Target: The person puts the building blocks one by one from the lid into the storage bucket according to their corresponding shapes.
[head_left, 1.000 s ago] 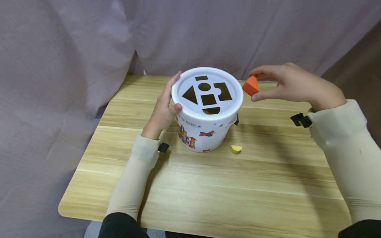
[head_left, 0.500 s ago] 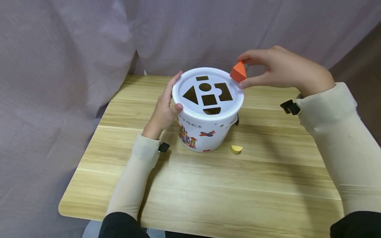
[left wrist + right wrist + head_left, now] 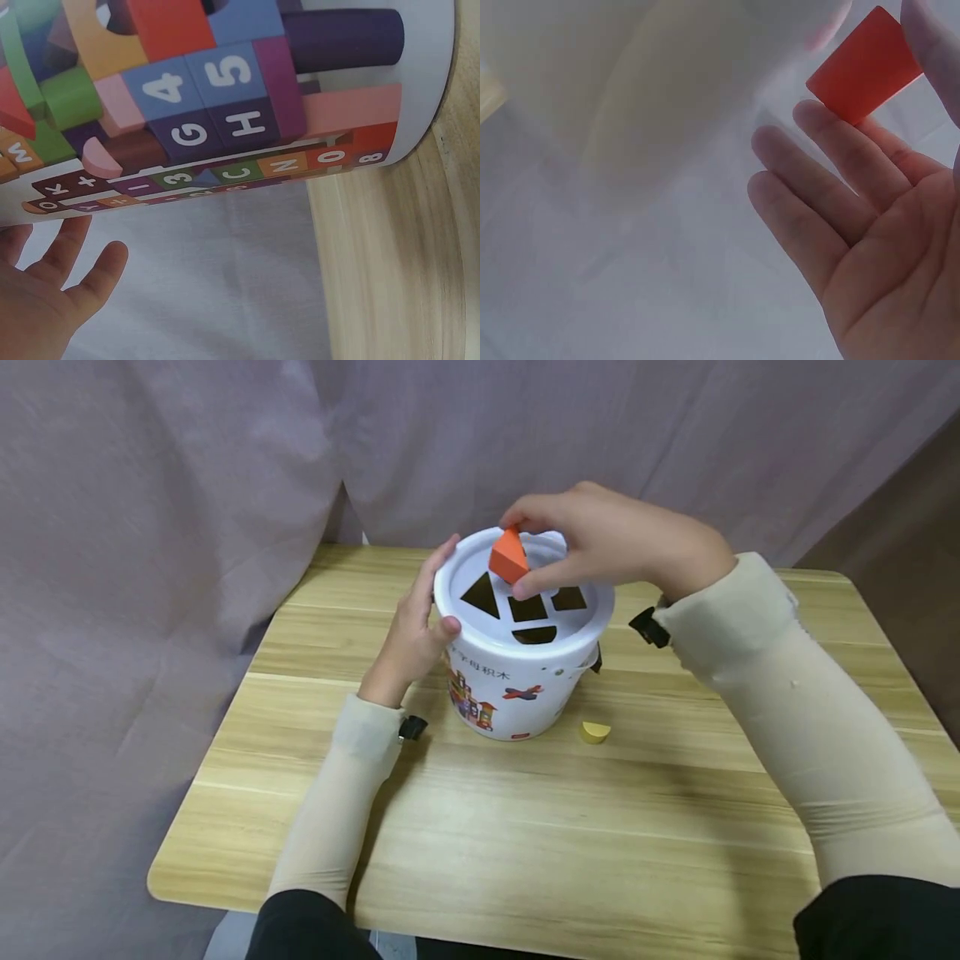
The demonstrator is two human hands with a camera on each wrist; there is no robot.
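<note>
Left hand (image 3: 411,635): it is cupping the left wall of the white bucket (image 3: 517,693), thumb lying on the lid's rim and fingers curling round the far side (the left wrist view shows only fingertips beside the printed wall).

Bucket: it is standing upright near the middle of the worktop (image 3: 525,827), somewhat toward the far edge, with the shape-cut lid (image 3: 592,614) on top.

Triangle hole (image 3: 480,596): it is sitting in the left part of the lid, its point aiming toward the far edge.

Orange block (image 3: 508,556): a triangular prism, it is hanging just above the lid, slightly right of and beyond the triangle hole, apex up and tilting a little to the right.

Right hand (image 3: 607,539): it is pinching the block between thumb and fingertips while reaching in from the right edge, so this hand is the nearer one to the hole.

Yellow half-round piece (image 3: 596,732): it is lying on the worktop just beside the bucket's base, on the near right side (nobody touching it).
</note>
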